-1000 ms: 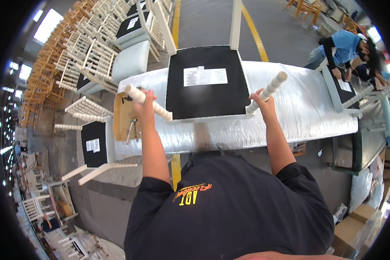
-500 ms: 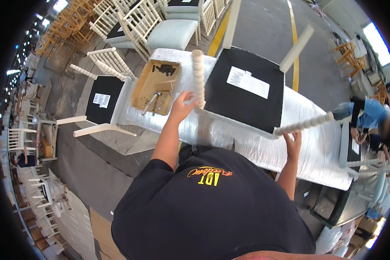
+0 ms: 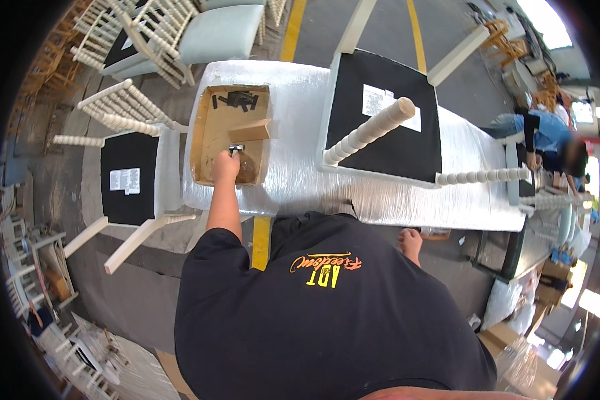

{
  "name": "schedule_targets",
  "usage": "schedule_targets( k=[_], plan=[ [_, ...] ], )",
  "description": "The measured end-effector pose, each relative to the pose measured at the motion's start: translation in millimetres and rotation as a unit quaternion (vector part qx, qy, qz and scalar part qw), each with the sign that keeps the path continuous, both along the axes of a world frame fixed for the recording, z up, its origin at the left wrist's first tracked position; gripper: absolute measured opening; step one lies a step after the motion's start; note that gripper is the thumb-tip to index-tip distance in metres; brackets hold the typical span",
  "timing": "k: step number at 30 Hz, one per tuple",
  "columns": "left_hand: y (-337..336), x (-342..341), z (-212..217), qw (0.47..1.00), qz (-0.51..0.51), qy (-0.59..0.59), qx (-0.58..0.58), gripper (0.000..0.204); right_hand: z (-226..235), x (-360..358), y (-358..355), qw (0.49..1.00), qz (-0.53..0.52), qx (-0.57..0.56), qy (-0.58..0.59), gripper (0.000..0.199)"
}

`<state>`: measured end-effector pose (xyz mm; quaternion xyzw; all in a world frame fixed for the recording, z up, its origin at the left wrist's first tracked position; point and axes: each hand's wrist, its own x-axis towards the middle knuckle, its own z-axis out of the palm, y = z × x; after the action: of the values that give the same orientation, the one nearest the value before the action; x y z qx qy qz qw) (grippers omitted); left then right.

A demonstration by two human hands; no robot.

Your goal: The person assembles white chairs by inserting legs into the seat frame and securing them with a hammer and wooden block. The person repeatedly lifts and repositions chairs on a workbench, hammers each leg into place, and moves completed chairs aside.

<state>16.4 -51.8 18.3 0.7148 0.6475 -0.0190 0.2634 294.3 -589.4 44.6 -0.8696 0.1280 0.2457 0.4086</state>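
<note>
My left hand (image 3: 225,168) reaches into a shallow cardboard box (image 3: 199,137), its fingers closed round the handle of a hammer (image 3: 237,148). The metal hammer head shows beyond my fingers; most of the handle is hidden. In the same box lie dark strips (image 3: 239,100) and a cardboard flap (image 3: 250,131). My right hand (image 3: 411,241) hangs low by the table's near edge with curled fingers, and nothing shows in it. An upside-down chair (image 3: 420,150) rests on the table to the right of the box, its black underside up, pale legs raised; neither hand touches it.
Silvery wrapping covers the table (image 3: 293,133). Another chair (image 3: 120,160) with a black underside stands at the left, legs pointing outward. Pale chairs (image 3: 220,33) crowd the far left. A co-worker (image 3: 553,137) in blue bends over another chair at the right.
Both hands have left the upturned chair. My left hand went left into the box and took hold of the hammer. My right hand dropped toward my body. The view shifted.
</note>
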Motion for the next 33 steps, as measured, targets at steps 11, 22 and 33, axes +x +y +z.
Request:
schedule_targets(
  k=[11, 22, 33],
  plan=[
    [-36.2, -5.8, 32.1, 0.915, 0.019, -0.390, 0.104, 0.020, 13.2, -33.3, -1.8, 0.997, -0.008, 0.054, 0.061, 0.018],
    [-184.7, 55.7, 2.6, 0.904, -0.363, -0.221, -0.047, 0.020, 22.2, 38.3, 43.2, 0.989, 0.103, 0.082, 0.067, 0.023],
    [-65.3, 63.3, 37.6, 0.955, -0.066, -0.185, 0.220, 0.048, -8.7, 23.5, -27.7, 0.987, 0.032, 0.049, 0.147, 0.021]
  ],
)
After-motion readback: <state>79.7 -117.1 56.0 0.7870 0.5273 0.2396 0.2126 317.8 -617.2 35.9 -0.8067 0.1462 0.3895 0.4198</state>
